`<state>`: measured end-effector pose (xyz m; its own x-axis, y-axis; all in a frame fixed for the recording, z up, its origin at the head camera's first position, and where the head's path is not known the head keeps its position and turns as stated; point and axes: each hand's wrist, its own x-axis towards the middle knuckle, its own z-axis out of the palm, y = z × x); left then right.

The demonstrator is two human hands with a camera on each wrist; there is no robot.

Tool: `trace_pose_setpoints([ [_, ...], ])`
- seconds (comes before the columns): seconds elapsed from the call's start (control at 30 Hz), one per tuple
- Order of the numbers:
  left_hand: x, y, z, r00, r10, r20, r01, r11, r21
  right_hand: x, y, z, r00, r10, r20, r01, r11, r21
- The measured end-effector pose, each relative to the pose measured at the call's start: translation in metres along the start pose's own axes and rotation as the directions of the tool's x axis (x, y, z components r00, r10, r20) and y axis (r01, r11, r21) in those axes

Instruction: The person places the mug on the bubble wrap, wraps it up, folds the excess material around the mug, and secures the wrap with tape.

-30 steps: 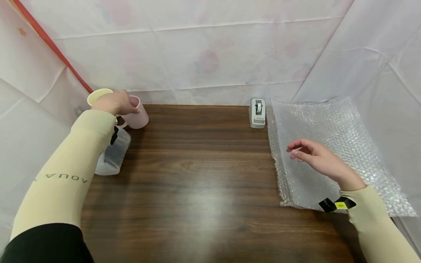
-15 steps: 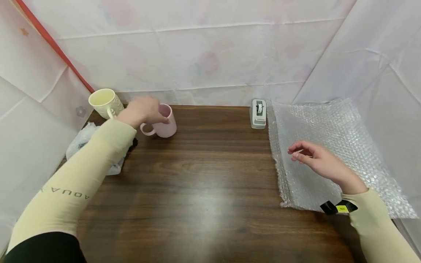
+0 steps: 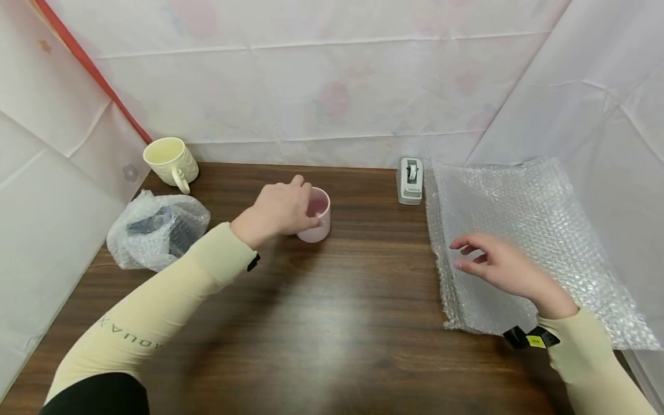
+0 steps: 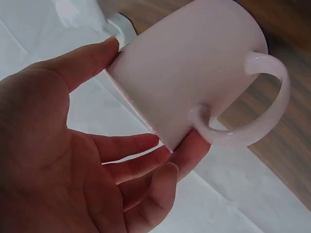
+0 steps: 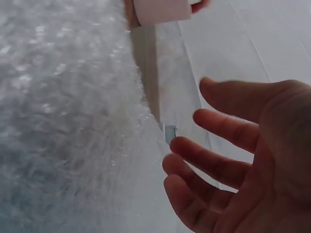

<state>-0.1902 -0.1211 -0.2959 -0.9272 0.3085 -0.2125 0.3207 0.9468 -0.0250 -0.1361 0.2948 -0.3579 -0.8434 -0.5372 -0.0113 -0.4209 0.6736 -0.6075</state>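
Note:
My left hand (image 3: 280, 210) grips a pink mug (image 3: 318, 225) by its rim, thumb on one side and fingers on the other. The left wrist view shows the mug's smooth wall (image 4: 180, 63) and its handle (image 4: 272, 116), which sticks out past my fingertips. Over the bubble wrap (image 3: 529, 225) at the right hovers my right hand (image 3: 500, 265), holding nothing, its fingers loosely bent. In the right wrist view those fingers (image 5: 214, 160) are spread apart beside the bubble wrap sheet (image 5: 63, 107).
A pale yellow mug (image 3: 168, 163) stands at the back left corner. In front of it lies a bubble-wrapped bundle (image 3: 155, 230) with something dark inside. A grey tape dispenser (image 3: 410, 181) stands at the back, beside the bubble wrap. White cloth (image 3: 332, 75) walls the wooden table (image 3: 353, 346).
My left hand has carried the pink mug from beside the yellow mug rightward toward the table's middle, uncovering the yellow mug and the wrapped bundle. The right hand has barely moved.

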Motion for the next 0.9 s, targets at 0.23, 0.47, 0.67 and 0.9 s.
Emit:
trace_pose_setpoints([
  [0.23, -0.006, 0.008, 0.008, 0.994, 0.017, -0.104, -0.020, 0.999, -0.028, -0.005, -0.005, 0.014, 0.997, -0.031, 0.073, 0.044, 0.982, -0.182],
  [0.47, -0.013, 0.006, 0.016, 0.985, 0.009, -0.175, -0.023, 0.997, -0.078, -0.004, -0.002, 0.030, 0.998, 0.033, 0.047, -0.018, 0.957, -0.288],
  [0.67, -0.028, 0.011, 0.019, 0.900, 0.060, -0.432, -0.106, 0.991, -0.084, -0.002, -0.003, 0.035, 0.996, 0.083, -0.017, -0.083, 0.933, -0.351],
  [0.9, -0.051, 0.026, 0.026, 0.731, 0.183, -0.657, -0.352, 0.927, -0.133, -0.002, 0.001, 0.029, 0.986, 0.150, -0.076, -0.162, 0.971, -0.179],
])
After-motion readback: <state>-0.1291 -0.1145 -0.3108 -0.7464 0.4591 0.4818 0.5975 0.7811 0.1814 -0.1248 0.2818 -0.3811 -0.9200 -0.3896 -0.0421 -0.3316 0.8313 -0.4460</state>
